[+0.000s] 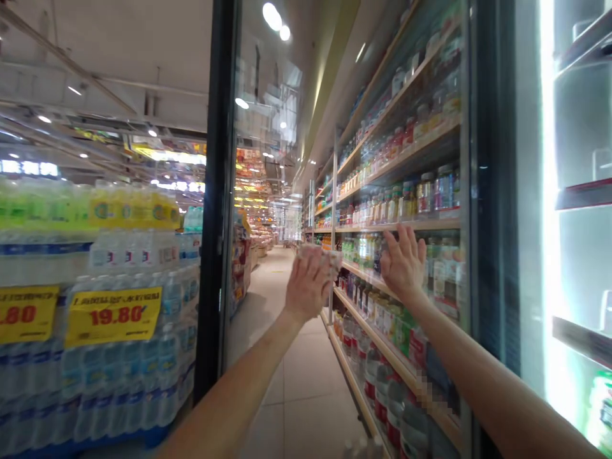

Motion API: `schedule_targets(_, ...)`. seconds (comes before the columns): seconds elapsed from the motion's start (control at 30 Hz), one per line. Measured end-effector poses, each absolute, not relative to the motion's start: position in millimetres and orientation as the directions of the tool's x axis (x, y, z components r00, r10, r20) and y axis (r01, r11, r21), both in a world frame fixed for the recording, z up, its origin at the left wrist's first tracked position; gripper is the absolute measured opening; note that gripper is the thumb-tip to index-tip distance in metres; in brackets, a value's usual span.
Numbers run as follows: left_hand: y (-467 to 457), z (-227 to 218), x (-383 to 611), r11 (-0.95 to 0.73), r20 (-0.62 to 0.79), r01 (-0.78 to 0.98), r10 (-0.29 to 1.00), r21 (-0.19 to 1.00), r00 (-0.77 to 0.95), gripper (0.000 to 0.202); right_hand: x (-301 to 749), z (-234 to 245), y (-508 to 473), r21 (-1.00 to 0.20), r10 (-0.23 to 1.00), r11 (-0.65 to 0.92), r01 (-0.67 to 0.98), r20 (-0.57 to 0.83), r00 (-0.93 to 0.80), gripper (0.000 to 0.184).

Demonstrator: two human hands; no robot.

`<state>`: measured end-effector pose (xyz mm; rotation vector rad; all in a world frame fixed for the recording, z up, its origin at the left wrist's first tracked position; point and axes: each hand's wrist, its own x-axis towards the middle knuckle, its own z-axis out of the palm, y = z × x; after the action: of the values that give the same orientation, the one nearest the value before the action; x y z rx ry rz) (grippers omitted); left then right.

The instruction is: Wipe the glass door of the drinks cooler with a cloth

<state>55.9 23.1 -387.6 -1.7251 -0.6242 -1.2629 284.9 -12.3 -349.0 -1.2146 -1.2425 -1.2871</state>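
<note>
A glass cooler door (pixel 277 223) in a dark frame stands in front of me, swung out from the cabinet. My left hand (pixel 306 284) is at the middle of the pane, pressing a pale, crumpled cloth (pixel 333 262) flat to the glass. Part of the cloth is hidden under the fingers. Farther right, my right hand (pixel 405 262) is raised with its fingers spread and nothing in it. I cannot tell whether its fingertips touch the pane. Behind the glass show bottles and jars on long shelves, partly as reflection or through the pane.
On the left, packs of bottled water (pixel 124 370) are stacked high with yellow price signs (pixel 112 315). To the right is the lit cooler interior (pixel 574 255), its shelf edges (pixel 581 194) close to my right arm. A tiled aisle floor (pixel 301 370) shows through the door.
</note>
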Motion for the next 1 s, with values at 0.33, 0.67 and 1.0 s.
schedule_targets(0.33,35,-379,8,-0.431,0.984,0.885,-0.1,-0.179,0.15,0.051,288,-349,-11,0.079,0.007,-0.049,0.996,0.997,-0.079,0.048)
schedule_targets(0.67,17,-394,76,-0.505,0.85,0.705,-0.123,-0.498,0.513,0.046,286,-347,-15,0.072,0.018,-0.057,0.996,0.997,-0.071,0.046)
schedule_targets(1.0,36,-365,26,-0.443,0.998,0.895,-0.057,-0.053,0.031,0.051,286,-348,-11,0.079,-0.028,-0.069,0.994,0.996,-0.081,0.046)
